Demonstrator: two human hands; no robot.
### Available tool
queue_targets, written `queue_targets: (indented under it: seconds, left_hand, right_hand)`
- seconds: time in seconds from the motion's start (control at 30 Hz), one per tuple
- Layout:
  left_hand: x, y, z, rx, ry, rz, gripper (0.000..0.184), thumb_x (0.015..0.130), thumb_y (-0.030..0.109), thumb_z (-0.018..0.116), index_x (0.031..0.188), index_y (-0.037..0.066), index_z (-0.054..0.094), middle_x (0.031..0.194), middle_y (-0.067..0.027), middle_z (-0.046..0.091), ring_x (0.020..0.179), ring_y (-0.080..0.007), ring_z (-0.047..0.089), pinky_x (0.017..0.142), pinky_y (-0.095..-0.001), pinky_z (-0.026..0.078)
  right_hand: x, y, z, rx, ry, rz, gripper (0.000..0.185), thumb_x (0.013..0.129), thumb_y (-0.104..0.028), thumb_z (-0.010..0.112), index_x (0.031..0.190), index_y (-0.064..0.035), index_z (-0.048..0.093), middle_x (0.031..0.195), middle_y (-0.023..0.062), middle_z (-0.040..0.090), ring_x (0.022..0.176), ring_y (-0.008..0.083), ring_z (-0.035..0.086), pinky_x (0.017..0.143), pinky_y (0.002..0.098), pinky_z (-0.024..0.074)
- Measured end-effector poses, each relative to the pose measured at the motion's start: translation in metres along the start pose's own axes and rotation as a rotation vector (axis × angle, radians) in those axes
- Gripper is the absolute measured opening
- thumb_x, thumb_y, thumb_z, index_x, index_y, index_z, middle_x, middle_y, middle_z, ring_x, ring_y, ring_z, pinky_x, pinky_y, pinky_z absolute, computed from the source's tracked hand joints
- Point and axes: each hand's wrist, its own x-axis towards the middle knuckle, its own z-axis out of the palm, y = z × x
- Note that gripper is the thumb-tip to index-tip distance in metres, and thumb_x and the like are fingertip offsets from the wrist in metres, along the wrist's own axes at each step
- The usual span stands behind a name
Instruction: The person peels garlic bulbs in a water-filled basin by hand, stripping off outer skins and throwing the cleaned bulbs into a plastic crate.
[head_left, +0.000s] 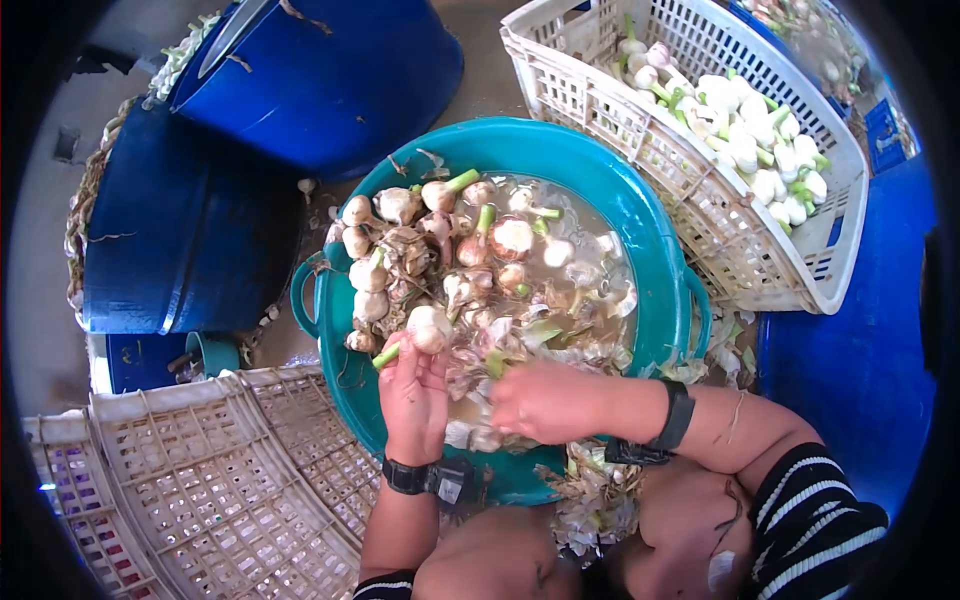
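My left hand (415,395) is closed on a garlic bulb (430,328) with a short green stem pointing to the left, held up over the tub's near left part. To its right, my right hand (545,402) is curled with its fingertips turned down over loose garlic skins (545,335); what sits in its fingers, if anything, I cannot make out. Below both hands stands a teal tub (655,230) of murky water. Several unpeeled garlic bulbs (397,205) are heaped along its left side, and skins float at the right and near side.
A white plastic crate (640,140) with several clean garlic bulbs (745,115) stands at the upper right. Blue drums (330,80) are at the upper left. Another crate (190,470) lies near left. A pile of dry skins (590,500) is between my knees.
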Motion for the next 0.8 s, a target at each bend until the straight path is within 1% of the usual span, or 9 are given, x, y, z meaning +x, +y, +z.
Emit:
queue_targets:
  seconds: [0.07,0.13,0.2,0.27,0.33,0.53,0.6,0.67,0.8]
  left_hand:
    - [0.0,0.002,-0.003,0.198,-0.014,0.102,0.015,0.087,0.009,0.055,0.099,0.002,0.053,0.1,-0.0082,0.058,0.094,-0.0181,0.058,0.086,-0.0313,0.049]
    - [-0.003,0.001,-0.005,0.344,-0.064,0.209,0.014,0.086,0.011,0.057,0.098,0.003,0.056,0.099,-0.0068,0.058,0.091,-0.0172,0.058,0.082,-0.0305,0.048]
    - [-0.003,0.003,-0.003,0.979,-0.229,0.678,0.012,0.081,0.006,0.063,0.091,0.001,0.06,0.096,-0.0066,0.058,0.087,-0.0161,0.057,0.078,-0.0279,0.046]
    - [-0.007,0.007,0.007,1.066,-0.265,0.74,0.012,0.077,0.003,0.066,0.087,0.0,0.062,0.091,-0.0072,0.059,0.084,-0.0155,0.055,0.075,-0.0264,0.044]
    - [-0.01,0.008,0.016,1.129,-0.336,0.806,0.012,0.077,0.002,0.065,0.088,0.0,0.062,0.086,-0.0078,0.06,0.083,-0.0153,0.055,0.074,-0.0261,0.045]
    - [-0.006,0.002,0.002,0.689,0.021,0.28,0.009,0.086,0.014,0.059,0.089,0.004,0.059,0.076,-0.0006,0.058,0.065,-0.0085,0.053,0.061,-0.0214,0.043]
    - [0.006,0.011,-0.009,0.19,0.153,-0.047,0.014,0.087,0.017,0.057,0.081,0.005,0.052,0.069,0.0002,0.054,0.058,-0.0089,0.051,0.05,-0.0224,0.042]
    - [0.008,0.012,-0.008,0.239,0.248,-0.149,0.018,0.09,0.024,0.052,0.08,0.009,0.05,0.066,0.0021,0.052,0.056,-0.0081,0.052,0.044,-0.0219,0.04]
    - [0.012,0.004,-0.02,0.08,0.184,-0.389,0.025,0.093,0.033,0.042,0.087,0.011,0.051,0.067,0.0004,0.056,0.055,-0.0109,0.053,0.041,-0.0231,0.039]
  right_hand:
    - [-0.005,0.001,0.001,-0.075,-0.087,0.074,0.015,0.078,-0.026,0.06,0.085,-0.0122,0.059,0.082,0.0091,0.058,0.079,0.0266,0.058,0.063,0.0382,0.0465]
    - [0.003,-0.006,-0.037,-0.09,-0.251,0.548,0.016,0.079,-0.027,0.059,0.087,-0.0135,0.061,0.083,0.0068,0.06,0.078,0.0264,0.059,0.065,0.0398,0.0462]
    - [0.014,-0.002,-0.044,-0.052,-0.116,0.563,0.021,0.08,-0.027,0.059,0.096,-0.0147,0.062,0.084,0.0079,0.059,0.08,0.0261,0.058,0.065,0.0394,0.0461]
    - [0.025,0.004,-0.043,0.156,0.629,0.244,0.015,0.079,-0.023,0.058,0.078,-0.0072,0.058,0.089,0.0101,0.057,0.081,0.0273,0.058,0.066,0.0397,0.0466]
    - [0.032,0.008,-0.05,0.206,0.556,0.174,0.014,0.078,-0.02,0.058,0.08,-0.0065,0.057,0.087,0.0103,0.056,0.081,0.0273,0.057,0.067,0.0393,0.0466]
    - [0.019,0.005,-0.02,-0.09,0.388,0.051,0.011,0.079,-0.017,0.055,0.079,-0.0055,0.056,0.081,0.0109,0.054,0.077,0.0278,0.057,0.064,0.0384,0.0474]
    - [0.002,0.016,-0.007,-0.159,0.328,0.015,0.012,0.081,-0.017,0.053,0.078,-0.0053,0.055,0.079,0.0109,0.055,0.075,0.0283,0.057,0.062,0.0382,0.0476]
    - [-0.008,0.025,-0.003,-0.452,-0.071,0.496,0.015,0.082,-0.02,0.054,0.08,-0.0046,0.055,0.077,0.01,0.055,0.07,0.0299,0.058,0.057,0.0404,0.0474]
    - [-0.004,0.018,-0.025,-0.318,0.273,0.436,0.023,0.085,-0.026,0.05,0.075,-0.0062,0.057,0.07,0.0108,0.058,0.064,0.0301,0.06,0.055,0.0389,0.0474]
